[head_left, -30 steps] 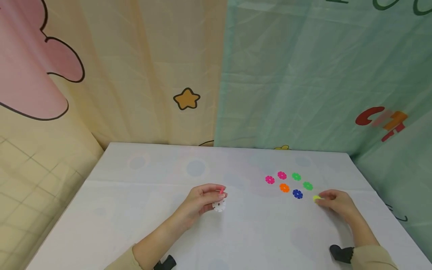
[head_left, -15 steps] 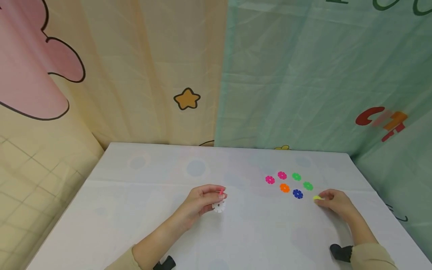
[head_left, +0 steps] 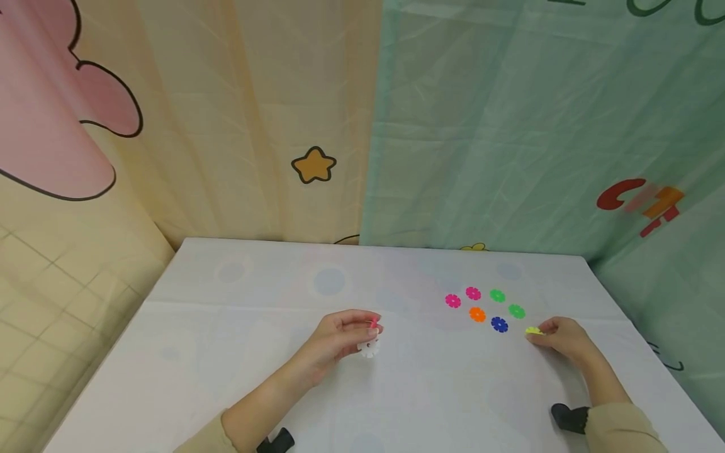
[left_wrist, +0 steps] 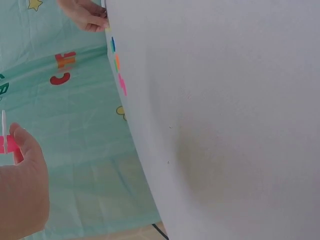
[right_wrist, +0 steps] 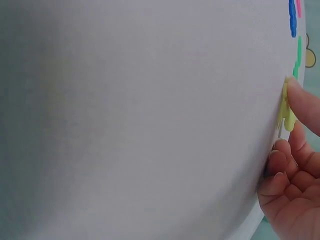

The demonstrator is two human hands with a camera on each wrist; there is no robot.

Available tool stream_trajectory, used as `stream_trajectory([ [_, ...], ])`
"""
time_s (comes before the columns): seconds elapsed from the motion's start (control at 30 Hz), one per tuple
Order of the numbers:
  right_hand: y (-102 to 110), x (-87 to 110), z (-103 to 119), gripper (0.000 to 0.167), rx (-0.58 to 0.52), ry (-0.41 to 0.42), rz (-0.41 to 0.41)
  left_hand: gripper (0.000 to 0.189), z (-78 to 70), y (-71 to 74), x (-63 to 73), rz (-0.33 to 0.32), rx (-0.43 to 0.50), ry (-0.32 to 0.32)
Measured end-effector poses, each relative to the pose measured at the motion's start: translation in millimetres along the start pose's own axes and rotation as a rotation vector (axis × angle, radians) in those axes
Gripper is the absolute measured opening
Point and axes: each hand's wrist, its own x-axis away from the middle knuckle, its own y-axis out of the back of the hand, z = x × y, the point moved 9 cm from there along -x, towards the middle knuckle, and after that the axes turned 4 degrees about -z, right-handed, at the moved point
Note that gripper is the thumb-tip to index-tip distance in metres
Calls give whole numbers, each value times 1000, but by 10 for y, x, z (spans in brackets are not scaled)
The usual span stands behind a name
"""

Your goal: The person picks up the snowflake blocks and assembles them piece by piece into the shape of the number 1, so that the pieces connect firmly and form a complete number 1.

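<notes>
My left hand [head_left: 334,343] pinches a pink notched disc [head_left: 374,323] between thumb and fingers, above the white table. A white notched disc [head_left: 369,348] hangs below it; in the left wrist view the white disc [left_wrist: 4,131] stands edge-on, crossing the pink one. At the right, my right hand [head_left: 566,340] pinches a yellow notched disc [head_left: 533,330] by its edge, low at the tabletop. The right wrist view has thumb and forefinger on this yellow disc [right_wrist: 286,107], which is tilted, with the other fingers curled beneath.
Several flat notched discs lie left of my right hand: pink [head_left: 452,301], another pink [head_left: 472,294], orange [head_left: 477,314], blue [head_left: 499,324], green [head_left: 497,296] and a second green [head_left: 517,311]. Printed curtains [head_left: 481,126] hang behind the table [head_left: 226,352].
The yellow disc shows a little more between my right fingertips, and the right hand has shifted very slightly. My left hand is nearly still, with the white disc barely moved.
</notes>
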Motion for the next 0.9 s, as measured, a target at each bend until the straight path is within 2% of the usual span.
stream_trajectory([
  [0.37, 8, 23, -70, 59, -85, -30, -34, 43, -4, 35, 17, -20, -7, 11],
  [0.57, -12, 72, -47, 56, -180, -14, -20, 45, 8, 34, 7, -21, -11, 17],
  [0.73, -45, 144, 132, 56, -246, 11, 3, 43, 20, 36, -14, -14, -18, 24],
  [0.9, -84, 207, 489, 54, -297, 79, 26, 45, 31, 27, -38, -8, -38, 24],
])
